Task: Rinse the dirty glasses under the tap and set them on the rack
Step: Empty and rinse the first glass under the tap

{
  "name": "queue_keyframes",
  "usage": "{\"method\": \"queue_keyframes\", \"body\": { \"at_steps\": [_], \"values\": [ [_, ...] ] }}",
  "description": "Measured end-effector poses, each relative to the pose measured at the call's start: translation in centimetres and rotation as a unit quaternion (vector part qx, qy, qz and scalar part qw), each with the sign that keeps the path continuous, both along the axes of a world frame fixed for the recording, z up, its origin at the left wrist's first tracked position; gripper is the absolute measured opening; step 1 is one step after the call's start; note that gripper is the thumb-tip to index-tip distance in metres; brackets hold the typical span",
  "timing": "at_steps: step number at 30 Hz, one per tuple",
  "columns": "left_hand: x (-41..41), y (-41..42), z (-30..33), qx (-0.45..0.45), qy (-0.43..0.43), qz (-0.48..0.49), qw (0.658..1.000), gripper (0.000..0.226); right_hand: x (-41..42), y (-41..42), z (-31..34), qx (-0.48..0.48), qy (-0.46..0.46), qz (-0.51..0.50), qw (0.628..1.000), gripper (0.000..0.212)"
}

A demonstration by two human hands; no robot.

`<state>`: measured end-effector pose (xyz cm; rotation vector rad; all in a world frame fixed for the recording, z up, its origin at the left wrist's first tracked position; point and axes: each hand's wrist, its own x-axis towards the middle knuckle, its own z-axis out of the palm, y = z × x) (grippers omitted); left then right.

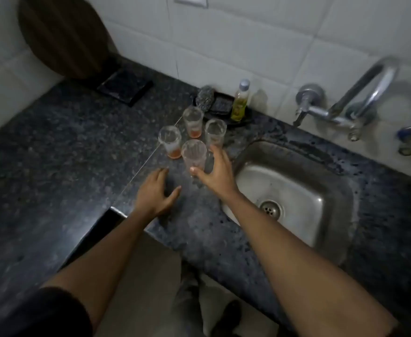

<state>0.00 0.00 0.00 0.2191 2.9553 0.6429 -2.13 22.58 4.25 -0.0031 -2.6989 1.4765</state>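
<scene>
Several clear glasses with orange residue stand in a cluster on the dark granite counter (53,147), left of the sink. My right hand (215,175) grips the nearest glass (194,155), thumb on its front and fingers round its right side. The others are a left glass (170,142), a back glass (193,121) and a right glass (215,132). My left hand (157,190) rests on the counter, fingers spread, holding nothing. The steel sink (321,190) lies to the right, with the tap (365,93) on the tiled wall above it. No rack is in view.
A black tray (221,110) behind the glasses holds a steel scrubber (205,97) and a yellow dish-soap bottle (240,100). A dark slab (125,87) and a round wooden board (63,35) sit at the back left. The counter's front edge cuts in near my left forearm.
</scene>
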Motion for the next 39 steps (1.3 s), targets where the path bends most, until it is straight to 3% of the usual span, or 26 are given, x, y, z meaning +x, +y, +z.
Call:
{"method": "queue_keyframes", "body": {
  "at_steps": [4, 9, 18, 22, 32, 39],
  "values": [
    [-0.9, -0.5, -3.2, -0.080, -0.044, -0.048, 0.995, 0.097, -1.1, -1.8, -1.2, 0.002, -0.018, -0.032, 0.999, 0.082],
    [-0.1, -0.7, -5.3, -0.108, -0.020, -0.072, 0.991, 0.091, -1.7, -3.6, -2.3, -0.019, -0.017, -0.085, 0.996, 0.082],
    [-0.3, 0.0, -4.7, -0.098, -0.030, -0.058, 0.993, 0.094, -0.9, -2.8, -2.4, -0.008, -0.015, -0.127, 0.992, 0.068],
    [-0.4, 2.4, -2.8, -0.062, -0.025, -0.058, 0.996, 0.094, 1.8, 1.2, -1.2, -0.009, 0.003, -0.197, 0.980, 0.062],
    [-2.7, 17.9, 6.0, 0.138, 0.121, -0.152, 0.971, 0.060, 5.7, 14.1, 4.4, -0.020, 0.077, -0.321, 0.944, 0.051],
    [-8.6, 29.8, 12.7, 0.217, 0.034, -0.131, 0.967, 0.064, 4.3, 20.4, 7.8, -0.009, 0.106, -0.394, 0.913, 0.057]
  ]
}}
